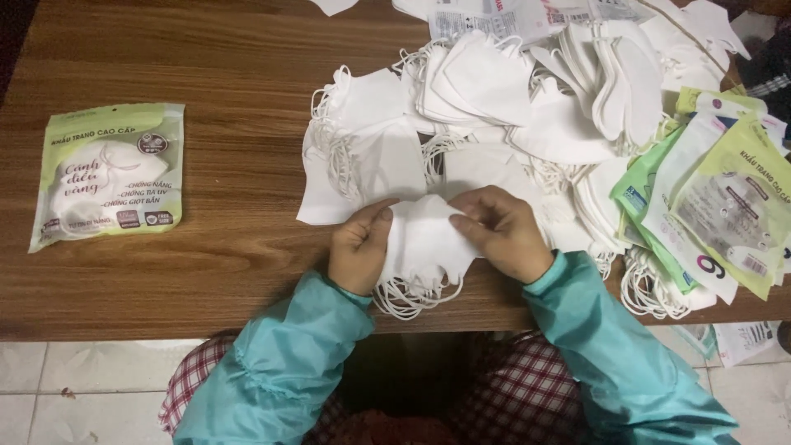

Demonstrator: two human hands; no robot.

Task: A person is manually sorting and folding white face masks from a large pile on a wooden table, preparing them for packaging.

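Hands in teal sleeves work a small stack of white face masks [424, 243] at the lower centre of the frame, just above the near edge of a wooden table [206, 82]. The left hand [358, 247] grips the stack's left side, thumb on top and fingers curled beneath; the right hand [503, 231] pinches its upper right corner between thumb and forefinger. Elastic ear loops dangle below the stack, over the table edge. A heap of loose white masks [494, 99] fills the upper centre, with empty printed pouches [717, 198] fanned at the right and one filled green pouch [107, 177] lying well apart at the left. By appearance, the stack is being squared up; the next move calls for holding the edges aligned.
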